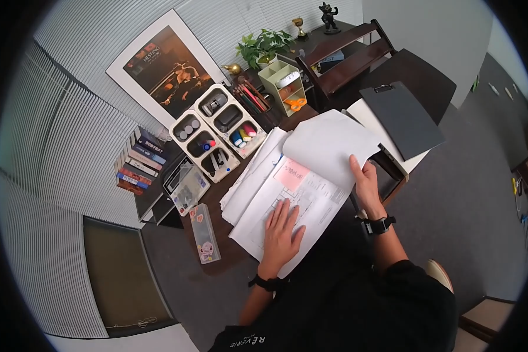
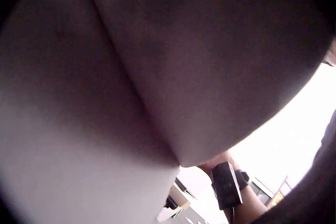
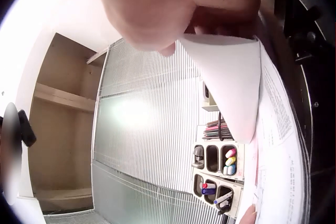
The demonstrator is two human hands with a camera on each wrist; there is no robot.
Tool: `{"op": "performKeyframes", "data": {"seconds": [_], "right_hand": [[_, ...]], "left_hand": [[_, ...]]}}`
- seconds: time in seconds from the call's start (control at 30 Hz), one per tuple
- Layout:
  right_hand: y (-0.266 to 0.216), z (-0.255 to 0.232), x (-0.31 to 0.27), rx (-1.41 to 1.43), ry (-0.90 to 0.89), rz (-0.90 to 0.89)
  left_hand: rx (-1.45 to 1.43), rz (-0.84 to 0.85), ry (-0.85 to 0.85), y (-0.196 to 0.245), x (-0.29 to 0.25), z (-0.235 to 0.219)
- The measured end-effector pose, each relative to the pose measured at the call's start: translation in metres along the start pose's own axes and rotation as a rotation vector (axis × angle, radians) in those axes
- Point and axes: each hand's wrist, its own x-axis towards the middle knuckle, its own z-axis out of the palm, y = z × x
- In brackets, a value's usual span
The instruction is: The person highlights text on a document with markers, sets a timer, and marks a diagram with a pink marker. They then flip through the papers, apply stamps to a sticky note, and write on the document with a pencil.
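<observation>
A stack of papers (image 1: 240, 199) lies on the dark desk. On its printed top sheet (image 1: 314, 226), which bears a plan-like drawing, my left hand (image 1: 283, 237) rests with fingers extended. A pink sticky note (image 1: 291, 173) with handwriting sits above that drawing. My right hand (image 1: 366, 182) pinches the edge of a turned-up sheet of paper (image 1: 328, 138), thumb on top and the other fingers mostly underneath. In the right wrist view this lifted sheet (image 3: 231, 77) curves down from the hand towards the stack. The left wrist view is mostly filled by a dark, close surface.
White organizers (image 1: 217, 132) with markers and pens stand behind the papers, and a clear pencil case (image 1: 205, 234) lies left. A dark clipboard (image 1: 402, 120) is at the right, near a wooden chair (image 1: 346, 58). Books (image 1: 141, 161), a green holder (image 1: 284, 88) and a framed poster (image 1: 170, 67) stand farther back.
</observation>
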Motion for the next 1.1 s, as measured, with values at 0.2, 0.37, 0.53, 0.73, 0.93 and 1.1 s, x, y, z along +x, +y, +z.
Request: {"op": "performKeyframes", "data": {"seconds": [0.2, 0.37, 0.53, 0.73, 0.93, 1.1], "right_hand": [[-0.012, 0.002, -0.029, -0.301, -0.276, -0.357], [0.014, -0.006, -0.026, -0.519, -0.089, -0.253], [0.009, 0.011, -0.024, -0.048, 0.134, -0.19], [-0.034, 0.012, -0.023, 0.332, 0.035, -0.03], [-0.068, 0.015, -0.016, 0.243, -0.162, -0.208], [-0.08, 0.012, -0.012, 0.235, -0.323, -0.172]], "left_hand": [[0.025, -0.006, 0.012, 0.002, -0.001, 0.0], [-0.005, -0.003, 0.03, 0.0, -0.003, 0.002], [-0.102, 0.002, 0.095, 0.001, -0.008, -0.012], [0.062, -0.026, 0.205, 0.02, 0.012, -0.051], [-0.198, 0.061, 0.434, 0.034, 0.045, -0.092], [-0.229, -0.021, 0.339, 0.032, 0.04, -0.114]]}}
